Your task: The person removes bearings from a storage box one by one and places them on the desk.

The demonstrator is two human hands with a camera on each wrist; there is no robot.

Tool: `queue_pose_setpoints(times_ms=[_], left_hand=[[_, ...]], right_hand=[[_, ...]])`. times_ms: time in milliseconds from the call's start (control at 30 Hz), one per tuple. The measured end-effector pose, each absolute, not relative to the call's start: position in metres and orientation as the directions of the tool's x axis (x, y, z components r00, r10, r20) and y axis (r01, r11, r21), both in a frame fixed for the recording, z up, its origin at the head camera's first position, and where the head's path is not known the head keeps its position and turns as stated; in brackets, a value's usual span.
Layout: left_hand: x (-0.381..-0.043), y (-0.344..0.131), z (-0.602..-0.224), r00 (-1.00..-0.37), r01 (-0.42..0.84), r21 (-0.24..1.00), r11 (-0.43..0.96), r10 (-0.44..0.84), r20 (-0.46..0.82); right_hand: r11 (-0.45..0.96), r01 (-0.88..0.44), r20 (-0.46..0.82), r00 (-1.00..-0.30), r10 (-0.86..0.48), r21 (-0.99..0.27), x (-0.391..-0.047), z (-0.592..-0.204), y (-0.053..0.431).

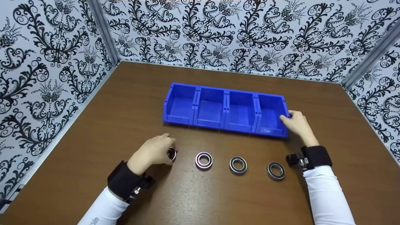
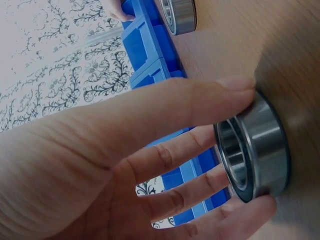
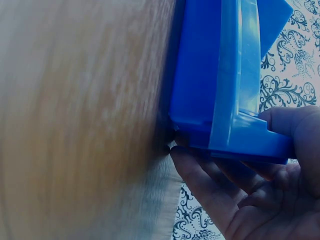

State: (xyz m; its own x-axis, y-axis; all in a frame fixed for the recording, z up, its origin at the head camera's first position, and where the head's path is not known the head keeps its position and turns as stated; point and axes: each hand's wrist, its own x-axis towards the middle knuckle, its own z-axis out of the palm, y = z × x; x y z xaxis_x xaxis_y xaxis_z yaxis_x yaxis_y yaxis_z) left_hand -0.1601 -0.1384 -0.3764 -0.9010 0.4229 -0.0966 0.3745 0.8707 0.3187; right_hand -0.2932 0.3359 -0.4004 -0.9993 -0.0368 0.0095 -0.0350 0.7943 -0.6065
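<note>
A row of joined blue bins [image 1: 225, 107] stands on the brown table [image 1: 125, 103]. Before it lie steel bearings in a line. My left hand [image 1: 153, 152] grips the leftmost bearing [image 1: 171, 153], thumb on top and fingers below its rim; close up this bearing [image 2: 255, 150] stands on edge on the wood. Three more bearings lie flat: one [image 1: 204, 160], a second [image 1: 238, 165], a third [image 1: 276, 170]. My right hand [image 1: 297, 122] holds the right end of the bins, thumb over the wall and fingers beneath the bins' edge [image 3: 235, 120].
Patterned black-and-white walls [image 1: 47, 62] close off the table on the left, back and right. A metal post [image 1: 103, 31] stands in the back left corner. Black camera straps sit on both wrists.
</note>
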Motion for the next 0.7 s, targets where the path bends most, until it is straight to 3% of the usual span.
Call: queue_pose_setpoints(times_ms=[700], left_hand=[[-0.1579,-0.1399,-0.3762,-0.902,0.383,0.316,0.868,0.426,-0.077]], right_hand=[[0.791,-0.039,0.003,-0.999,-0.047,-0.610,-0.2917,-0.3978,0.3338]])
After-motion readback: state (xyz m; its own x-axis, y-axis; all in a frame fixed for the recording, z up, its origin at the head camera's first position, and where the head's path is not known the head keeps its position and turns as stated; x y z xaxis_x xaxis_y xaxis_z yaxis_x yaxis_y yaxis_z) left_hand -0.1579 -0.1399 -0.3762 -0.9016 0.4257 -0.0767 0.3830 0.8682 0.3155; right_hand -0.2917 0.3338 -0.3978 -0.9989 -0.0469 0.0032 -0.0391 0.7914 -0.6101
